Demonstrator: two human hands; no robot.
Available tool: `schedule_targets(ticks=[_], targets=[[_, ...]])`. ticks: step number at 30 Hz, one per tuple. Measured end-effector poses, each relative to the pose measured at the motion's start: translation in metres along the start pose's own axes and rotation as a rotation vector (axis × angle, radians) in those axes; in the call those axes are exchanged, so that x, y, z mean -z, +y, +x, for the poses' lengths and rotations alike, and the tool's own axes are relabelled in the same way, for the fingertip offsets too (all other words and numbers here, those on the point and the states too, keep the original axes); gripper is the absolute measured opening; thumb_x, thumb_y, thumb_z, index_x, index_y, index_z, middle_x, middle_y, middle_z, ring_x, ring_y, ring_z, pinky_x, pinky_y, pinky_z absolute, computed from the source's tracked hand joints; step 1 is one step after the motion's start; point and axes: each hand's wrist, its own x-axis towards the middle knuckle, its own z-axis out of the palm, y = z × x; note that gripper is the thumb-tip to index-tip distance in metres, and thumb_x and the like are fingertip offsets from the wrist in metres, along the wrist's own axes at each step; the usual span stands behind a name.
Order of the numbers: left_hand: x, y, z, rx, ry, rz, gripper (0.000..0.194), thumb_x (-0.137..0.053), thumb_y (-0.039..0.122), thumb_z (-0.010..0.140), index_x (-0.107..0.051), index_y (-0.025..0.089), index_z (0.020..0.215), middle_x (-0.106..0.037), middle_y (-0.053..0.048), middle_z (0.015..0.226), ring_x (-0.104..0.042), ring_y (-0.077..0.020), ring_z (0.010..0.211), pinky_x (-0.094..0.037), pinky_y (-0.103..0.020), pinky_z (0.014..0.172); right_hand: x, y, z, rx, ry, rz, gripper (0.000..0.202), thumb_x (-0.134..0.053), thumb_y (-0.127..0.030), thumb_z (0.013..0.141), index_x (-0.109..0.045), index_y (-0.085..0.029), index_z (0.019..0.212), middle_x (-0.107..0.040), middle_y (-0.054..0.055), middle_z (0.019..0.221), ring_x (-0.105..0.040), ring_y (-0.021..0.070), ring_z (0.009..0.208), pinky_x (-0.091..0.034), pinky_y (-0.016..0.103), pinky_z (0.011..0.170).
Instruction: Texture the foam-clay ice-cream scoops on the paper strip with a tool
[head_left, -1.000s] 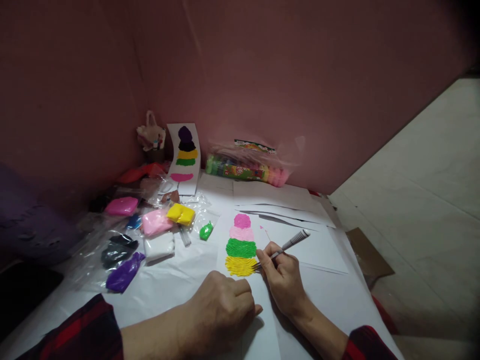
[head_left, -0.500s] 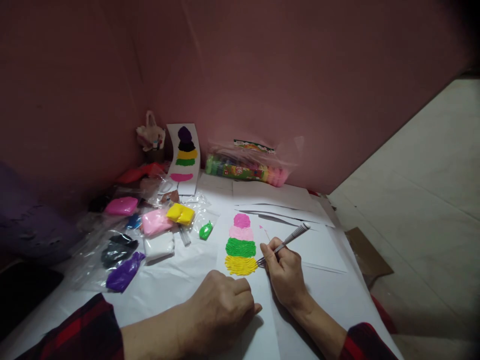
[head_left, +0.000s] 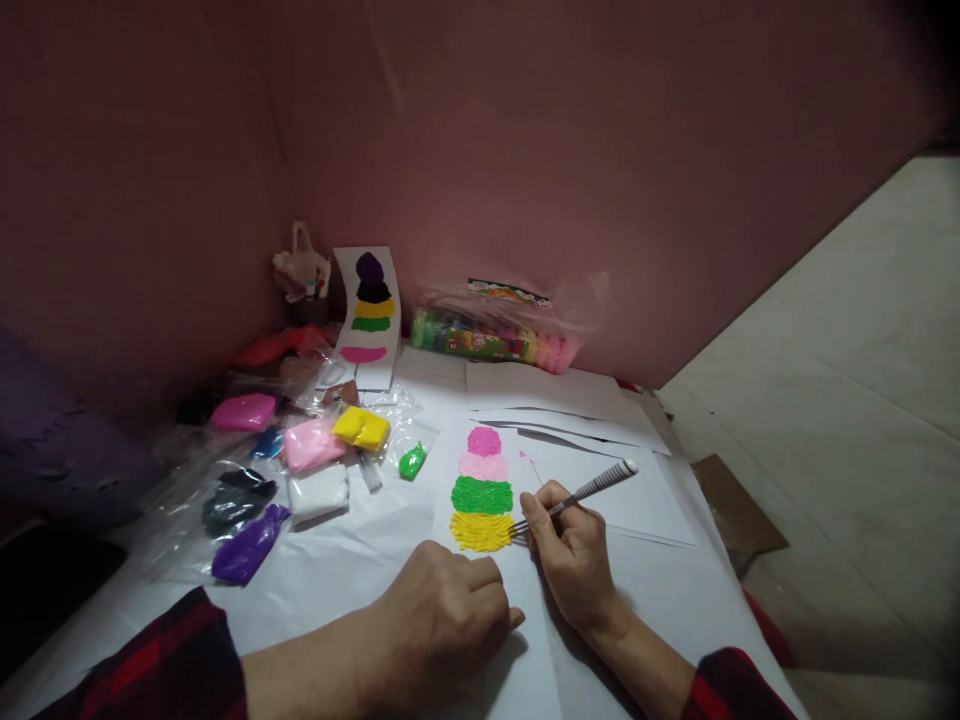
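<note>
Gripping a fork (head_left: 592, 484) with a striped handle, right hand (head_left: 568, 535), right of lower centre; tines at right edge of yellow clay layer (head_left: 480, 533). Left hand (head_left: 450, 620), bottom centre, curled, fingers folded. Green layer (head_left: 481, 495) directly above yellow, on white paper (head_left: 529, 640).

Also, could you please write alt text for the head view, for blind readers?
The right hand holds a fork at a yellow clay band, below green and pink bands on white paper. The left hand is curled nearby.
</note>
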Motion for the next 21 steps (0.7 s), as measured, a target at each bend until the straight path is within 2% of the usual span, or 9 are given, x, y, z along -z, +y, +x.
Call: schedule_targets(ticks=[6, 12, 21], targets=[[0.0, -0.0001, 0.0015, 0.006, 0.001, -0.013, 0.03, -0.043, 0.016, 0.093, -0.053, 0.017, 0.065, -0.056, 0.0, 0.059, -0.044, -0.0113, 0.041, -0.031, -0.026, 0.035, -0.0023, 0.0007, -0.0017, -0.036, -0.041, 0.039, 0.036, -0.05, -0.035, 0.096, -0.043, -0.021, 0.063, -0.039, -0.006, 0.051, -0.038, 0.0099, 0.044, -0.035, 0.021, 0.045], [-0.0027, -0.0019, -0.0002, 0.001, 0.007, 0.012, 0.029, -0.043, 0.016, 0.093, -0.053, 0.017, 0.066, -0.055, 0.0, 0.058, -0.044, -0.0112, 0.04, -0.029, -0.025, 0.036, -0.0023, -0.0017, -0.0026, -0.046, -0.097, 0.066, 0.035, -0.048, -0.036, 0.097, -0.04, -0.022, 0.065, -0.041, -0.005, 0.054, -0.044, 0.0114, 0.047, -0.04, 0.022, 0.049], [-0.0004, -0.0008, 0.0002, 0.02, -0.003, -0.024, 0.028, -0.045, 0.016, 0.092, -0.053, 0.016, 0.066, -0.058, 0.0, 0.059, -0.045, -0.0109, 0.041, -0.03, -0.025, 0.038, -0.0002, -0.0019, -0.0014, 0.019, -0.069, -0.085, 0.035, -0.044, -0.034, 0.098, -0.038, -0.023, 0.065, -0.037, -0.007, 0.049, -0.04, 0.0112, 0.042, -0.034, 0.023, 0.047]])
